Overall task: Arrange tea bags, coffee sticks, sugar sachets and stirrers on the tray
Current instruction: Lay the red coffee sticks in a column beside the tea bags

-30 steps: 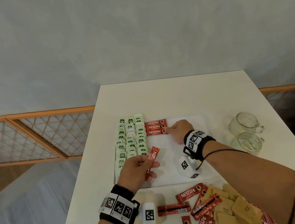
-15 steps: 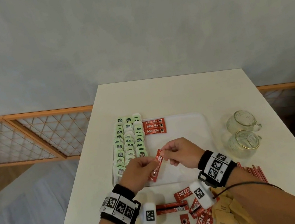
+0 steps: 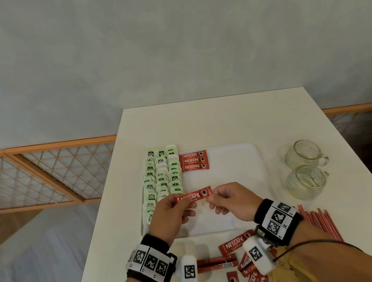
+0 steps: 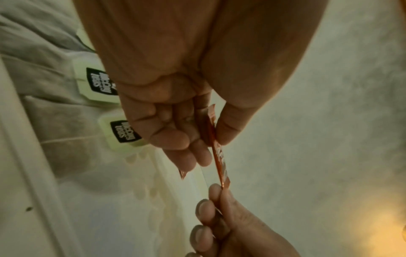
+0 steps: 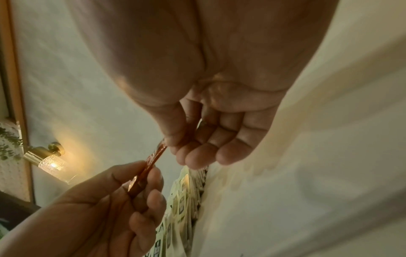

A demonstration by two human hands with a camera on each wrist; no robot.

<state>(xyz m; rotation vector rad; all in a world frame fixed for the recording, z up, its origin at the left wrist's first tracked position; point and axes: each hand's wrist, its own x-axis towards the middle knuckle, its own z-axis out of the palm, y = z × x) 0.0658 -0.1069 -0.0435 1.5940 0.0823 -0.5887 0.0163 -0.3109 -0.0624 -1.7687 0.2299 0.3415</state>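
- L hand and R hand both held one red coffee stick level, just above the near part of the white tray.
- L hand: thumb and curled fingers pinched the stick's left end; left wrist view showed the stick edge-on between thumb and fingers.
- R hand: thumb and forefinger pinched the stick's right end, other fingers loosely curled; confirmed in right wrist view.
- Tray sat mid-desk. Green tea bags filled its left side in three overlapping columns.
- Three coffee sticks lay flat in a stack of rows at the tray's far end, touching the tea-bag column on their left.
- Rest of tray surface white, bare under the hands.
- Loose coffee sticks scattered on desk near the person, between the wrists.
- Brown sugar sachets heaped just right of those, partly hidden by R forearm.
- Red stirrers lay in a bundle on desk, right of R wrist.
- Two glass mugs stood right of tray, close together, apart from it.
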